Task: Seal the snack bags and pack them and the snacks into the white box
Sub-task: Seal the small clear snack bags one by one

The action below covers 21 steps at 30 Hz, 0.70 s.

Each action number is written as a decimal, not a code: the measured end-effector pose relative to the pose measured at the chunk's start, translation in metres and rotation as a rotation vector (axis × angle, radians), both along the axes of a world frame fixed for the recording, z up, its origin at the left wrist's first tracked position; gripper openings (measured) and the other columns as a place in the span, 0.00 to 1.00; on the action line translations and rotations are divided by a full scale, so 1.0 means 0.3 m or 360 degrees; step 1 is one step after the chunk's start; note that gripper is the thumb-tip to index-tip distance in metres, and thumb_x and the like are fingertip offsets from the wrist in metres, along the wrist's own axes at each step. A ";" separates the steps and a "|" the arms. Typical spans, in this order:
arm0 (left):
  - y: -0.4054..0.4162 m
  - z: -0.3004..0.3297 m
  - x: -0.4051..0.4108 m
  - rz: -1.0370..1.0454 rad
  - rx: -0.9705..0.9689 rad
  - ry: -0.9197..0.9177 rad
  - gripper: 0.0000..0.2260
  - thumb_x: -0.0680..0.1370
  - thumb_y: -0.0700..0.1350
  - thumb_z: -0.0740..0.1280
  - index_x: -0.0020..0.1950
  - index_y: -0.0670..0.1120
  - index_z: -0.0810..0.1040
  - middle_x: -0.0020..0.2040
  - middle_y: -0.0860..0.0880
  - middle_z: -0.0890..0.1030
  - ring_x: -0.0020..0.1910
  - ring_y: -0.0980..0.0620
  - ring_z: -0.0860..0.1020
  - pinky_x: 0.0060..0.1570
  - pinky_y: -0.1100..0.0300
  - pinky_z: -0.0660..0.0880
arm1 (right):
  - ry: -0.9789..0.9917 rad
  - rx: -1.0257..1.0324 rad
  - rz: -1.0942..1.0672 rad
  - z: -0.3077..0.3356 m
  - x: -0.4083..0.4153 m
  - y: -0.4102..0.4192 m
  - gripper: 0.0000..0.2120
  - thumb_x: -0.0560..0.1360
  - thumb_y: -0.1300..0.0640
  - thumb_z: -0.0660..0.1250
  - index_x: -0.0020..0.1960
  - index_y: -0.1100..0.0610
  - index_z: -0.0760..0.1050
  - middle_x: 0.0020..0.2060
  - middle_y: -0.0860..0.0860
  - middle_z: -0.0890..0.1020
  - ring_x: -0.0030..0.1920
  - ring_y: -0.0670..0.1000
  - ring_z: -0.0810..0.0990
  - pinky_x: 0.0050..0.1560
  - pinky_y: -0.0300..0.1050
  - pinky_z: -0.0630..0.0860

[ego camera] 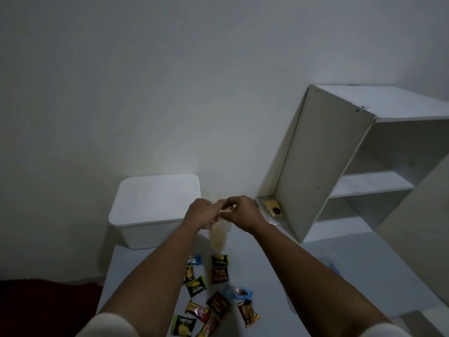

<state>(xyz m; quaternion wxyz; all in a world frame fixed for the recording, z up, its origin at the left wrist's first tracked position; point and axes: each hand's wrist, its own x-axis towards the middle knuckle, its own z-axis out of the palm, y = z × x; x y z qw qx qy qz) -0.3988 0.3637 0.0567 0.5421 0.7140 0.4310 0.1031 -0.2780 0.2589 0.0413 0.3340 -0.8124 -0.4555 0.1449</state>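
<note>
A clear snack bag [218, 237] with pale yellow contents hangs in the air above the white table [267, 271]. My left hand [200, 211] and my right hand [240, 210] both pinch its top edge, close together. The white box [150, 215] stands with its lid on at the table's back left, just left of my left hand. Several small wrapped snacks [213, 297] in black, green, brown and blue wrappers lie scattered on the table between my forearms.
A white shelf unit [315, 166] stands at the back right. A yellow packet [272, 207] lies at its base near the wall. A blue wrapper [335, 269] lies right of my right arm. The table's left edge drops to a dark red floor [48, 305].
</note>
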 end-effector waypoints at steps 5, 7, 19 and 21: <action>0.022 0.007 -0.066 -0.0053 0.0112 0.0084 0.15 0.79 0.48 0.65 0.43 0.38 0.83 0.38 0.44 0.87 0.38 0.46 0.83 0.44 0.52 0.83 | -0.0045 -0.0098 0.0100 0.030 -0.051 0.014 0.16 0.75 0.60 0.71 0.62 0.52 0.83 0.58 0.47 0.85 0.56 0.47 0.83 0.58 0.43 0.79; 0.028 0.013 -0.084 -0.0096 0.0165 0.0124 0.15 0.78 0.48 0.65 0.43 0.37 0.83 0.38 0.45 0.87 0.38 0.47 0.83 0.46 0.51 0.83 | -0.0037 -0.0089 0.0012 0.037 -0.056 0.022 0.15 0.75 0.63 0.68 0.59 0.52 0.83 0.56 0.48 0.86 0.52 0.49 0.85 0.56 0.45 0.81; 0.080 0.157 -0.166 -0.0074 0.0495 -0.0357 0.10 0.80 0.57 0.67 0.52 0.52 0.82 0.50 0.56 0.84 0.54 0.53 0.81 0.53 0.56 0.75 | 0.0562 0.0143 0.0225 0.248 -0.008 0.032 0.04 0.79 0.62 0.70 0.48 0.62 0.83 0.46 0.57 0.89 0.44 0.55 0.88 0.40 0.40 0.80; 0.072 0.169 -0.159 -0.0144 0.0493 -0.0452 0.11 0.80 0.54 0.67 0.47 0.48 0.82 0.45 0.53 0.86 0.47 0.52 0.85 0.55 0.52 0.79 | 0.0612 0.0139 0.0231 0.299 -0.010 0.024 0.07 0.79 0.62 0.70 0.51 0.65 0.83 0.47 0.57 0.88 0.42 0.51 0.88 0.36 0.36 0.78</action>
